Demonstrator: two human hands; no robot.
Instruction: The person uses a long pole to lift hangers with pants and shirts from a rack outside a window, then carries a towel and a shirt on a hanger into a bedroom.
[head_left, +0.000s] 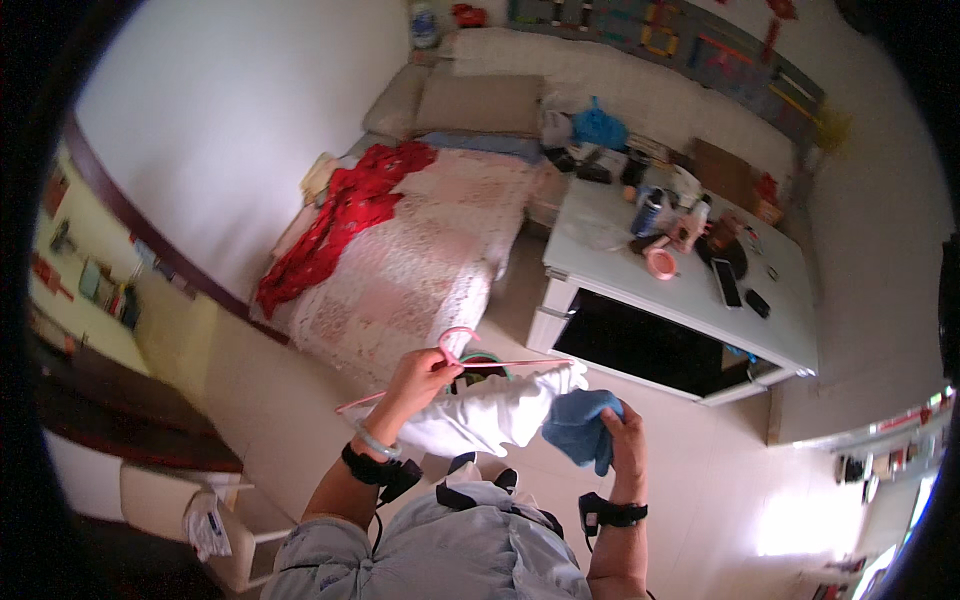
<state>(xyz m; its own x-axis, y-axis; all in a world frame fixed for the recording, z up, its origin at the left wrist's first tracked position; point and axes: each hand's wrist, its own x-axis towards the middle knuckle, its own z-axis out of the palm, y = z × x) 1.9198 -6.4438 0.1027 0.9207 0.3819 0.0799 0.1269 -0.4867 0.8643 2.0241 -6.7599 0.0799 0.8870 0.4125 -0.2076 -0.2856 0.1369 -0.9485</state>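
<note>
My left hand (418,382) is closed around the top of a pink clothes hanger (500,362), just below its hook. A white garment (485,415) hangs bunched along the hanger; its exact kind cannot be made out. To the right, my right hand (627,440) grips a folded blue cloth (578,425) by its right side. The blue cloth is held right beside the white garment's right end, and whether they touch I cannot tell. Behind the hanger, a green-rimmed round container (483,362) is partly hidden.
A bed (430,240) with a patterned cover and a red cloth (345,210) stands ahead on the left. A white table (590,240) ahead right carries bottles, a pink cup (660,263) and a phone (727,283). A pale chair (165,505) is at lower left.
</note>
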